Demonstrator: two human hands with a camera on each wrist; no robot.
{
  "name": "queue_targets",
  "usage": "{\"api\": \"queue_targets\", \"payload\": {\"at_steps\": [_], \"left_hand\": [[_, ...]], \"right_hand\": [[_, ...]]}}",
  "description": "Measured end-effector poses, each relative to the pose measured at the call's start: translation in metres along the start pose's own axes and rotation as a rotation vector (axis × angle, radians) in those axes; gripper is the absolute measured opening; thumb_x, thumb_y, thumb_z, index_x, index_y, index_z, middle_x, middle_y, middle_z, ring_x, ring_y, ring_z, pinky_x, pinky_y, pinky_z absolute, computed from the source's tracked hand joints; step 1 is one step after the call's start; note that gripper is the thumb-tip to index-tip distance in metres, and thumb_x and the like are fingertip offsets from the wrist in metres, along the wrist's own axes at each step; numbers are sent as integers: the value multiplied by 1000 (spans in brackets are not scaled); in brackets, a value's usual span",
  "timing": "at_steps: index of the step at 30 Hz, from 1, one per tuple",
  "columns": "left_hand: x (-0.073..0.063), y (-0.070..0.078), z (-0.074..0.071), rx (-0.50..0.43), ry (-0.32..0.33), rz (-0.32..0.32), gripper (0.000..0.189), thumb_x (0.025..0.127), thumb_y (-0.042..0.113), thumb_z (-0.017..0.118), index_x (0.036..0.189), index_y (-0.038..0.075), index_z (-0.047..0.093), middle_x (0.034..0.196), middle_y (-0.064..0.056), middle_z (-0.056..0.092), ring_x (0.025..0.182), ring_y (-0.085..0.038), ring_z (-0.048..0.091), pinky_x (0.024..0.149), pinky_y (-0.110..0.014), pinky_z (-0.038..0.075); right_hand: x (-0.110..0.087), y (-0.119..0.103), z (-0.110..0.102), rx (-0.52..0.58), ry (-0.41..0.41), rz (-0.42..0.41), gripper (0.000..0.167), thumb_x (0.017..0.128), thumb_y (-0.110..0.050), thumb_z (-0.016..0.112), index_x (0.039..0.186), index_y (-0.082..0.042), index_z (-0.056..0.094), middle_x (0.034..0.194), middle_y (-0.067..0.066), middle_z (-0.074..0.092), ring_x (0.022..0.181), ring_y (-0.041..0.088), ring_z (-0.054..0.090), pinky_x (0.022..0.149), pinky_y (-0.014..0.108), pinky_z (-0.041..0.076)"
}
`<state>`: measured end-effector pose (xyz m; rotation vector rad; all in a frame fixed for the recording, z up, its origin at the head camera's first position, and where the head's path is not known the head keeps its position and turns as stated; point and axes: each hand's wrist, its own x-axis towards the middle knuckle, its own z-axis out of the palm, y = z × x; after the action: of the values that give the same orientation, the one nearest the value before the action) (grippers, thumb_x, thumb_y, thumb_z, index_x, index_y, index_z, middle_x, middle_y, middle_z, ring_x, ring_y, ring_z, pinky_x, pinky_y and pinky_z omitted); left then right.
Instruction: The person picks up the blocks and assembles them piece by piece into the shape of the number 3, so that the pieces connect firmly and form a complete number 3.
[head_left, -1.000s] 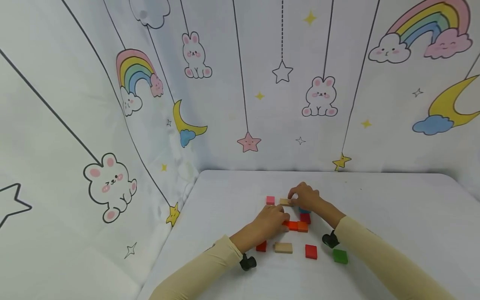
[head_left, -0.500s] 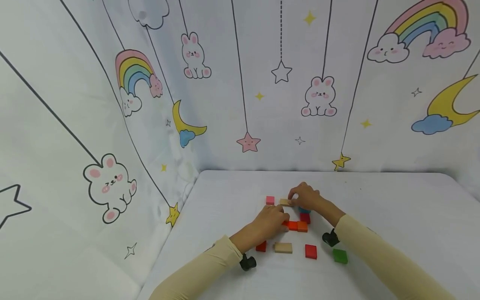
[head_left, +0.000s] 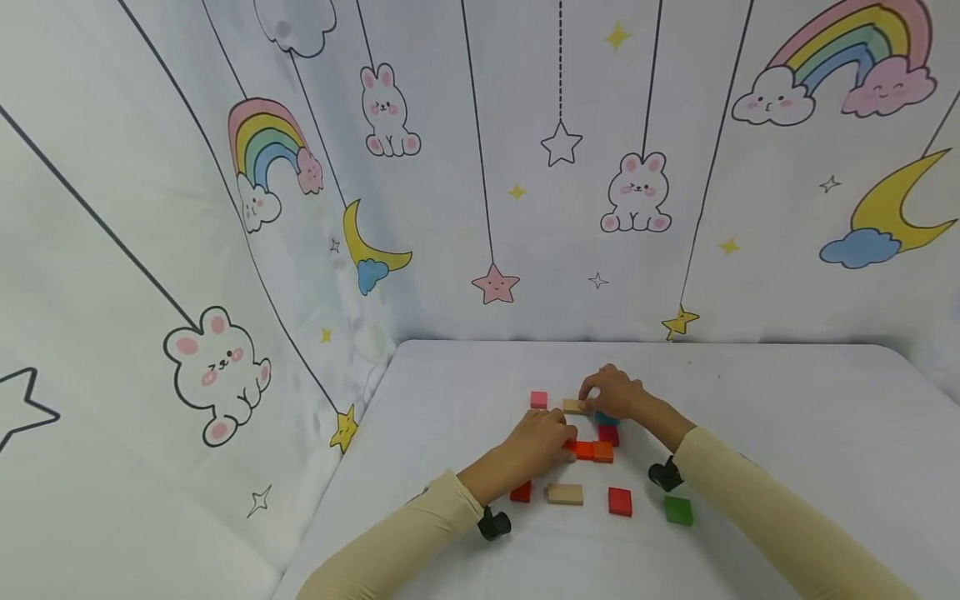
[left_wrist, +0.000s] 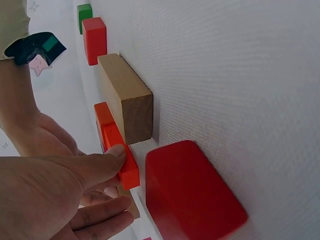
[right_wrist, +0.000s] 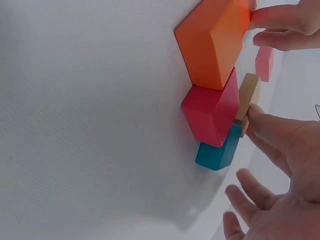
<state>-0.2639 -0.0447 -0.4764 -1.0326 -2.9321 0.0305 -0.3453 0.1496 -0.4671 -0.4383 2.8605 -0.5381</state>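
My left hand pinches a bright orange-red block between thumb and fingers, low on the white table. Against that block's right end sits an orange block. Farther back, my right hand pinches the right end of a natural wood block with thumb and index finger; its other fingers are spread loose. Partly under the right hand in the head view is a teal block. A crimson block stands between the teal and orange ones, forming a bent line with them.
A pink block lies at the back left. Nearer the person are a red block, partly hidden by the left hand, another wood block, a second red block and a green block. A printed cloth wall rises behind.
My right hand has shifted the wood block slightly right and nearer, widening its gap from the pink block. My left hand stays in place on the orange-red block.
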Motion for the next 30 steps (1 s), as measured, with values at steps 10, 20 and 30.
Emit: {"api": "queue_targets", "payload": {"at_steps": [10, 20, 30], "left_hand": [[2, 0, 2, 12, -7, -4, 25, 98, 42, 76, 117, 26, 78, 115, 3, 69, 108, -11, 62, 102, -32, 49], [2, 1, -1, 19, -18, -12, 25, 97, 42, 77, 117, 26, 78, 112, 4, 69, 105, -10, 61, 98, -30, 50], [3, 0, 1, 19, -20, -8, 25, 97, 42, 76, 117, 26, 78, 112, 4, 69, 105, -9, 61, 98, -30, 49]], "right_hand": [[0, 3, 0, -17, -2, -6, 14, 96, -25, 79, 106, -16, 80, 129, 27, 60, 120, 43, 54, 97, 76, 44], [-2, 2, -1, -22, 5, -20, 12, 95, -24, 80, 104, -16, 80, 130, 28, 61, 121, 45, 56, 95, 78, 43], [-3, 3, -2, -21, -2, -24, 12, 95, -24, 80, 104, -15, 80, 127, 25, 63, 119, 42, 56, 94, 77, 45]]}}
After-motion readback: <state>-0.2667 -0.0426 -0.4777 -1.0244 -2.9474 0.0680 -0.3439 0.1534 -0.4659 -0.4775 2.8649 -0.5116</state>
